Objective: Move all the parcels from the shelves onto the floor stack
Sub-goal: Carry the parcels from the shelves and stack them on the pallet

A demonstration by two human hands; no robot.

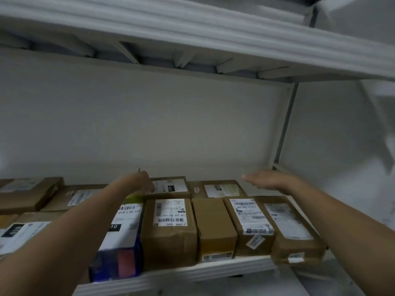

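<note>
Cardboard parcels point(171, 227) packed two rows deep on white shelf point(213, 267), left hand point(144, 181) curled at back-row labelled parcel point(172, 185), grip unclear, right hand point(269, 179) flat with straight fingers above back row.

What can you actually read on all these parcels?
"010-L30-551" and "010": white-and-blue box.
"010": rear parcel.
"010", upside down: far-left parcel.
"159 A03 030", upside down: centre parcel.
"Y": right-hand parcel.
Barcodes and other print: too blurred.
</note>
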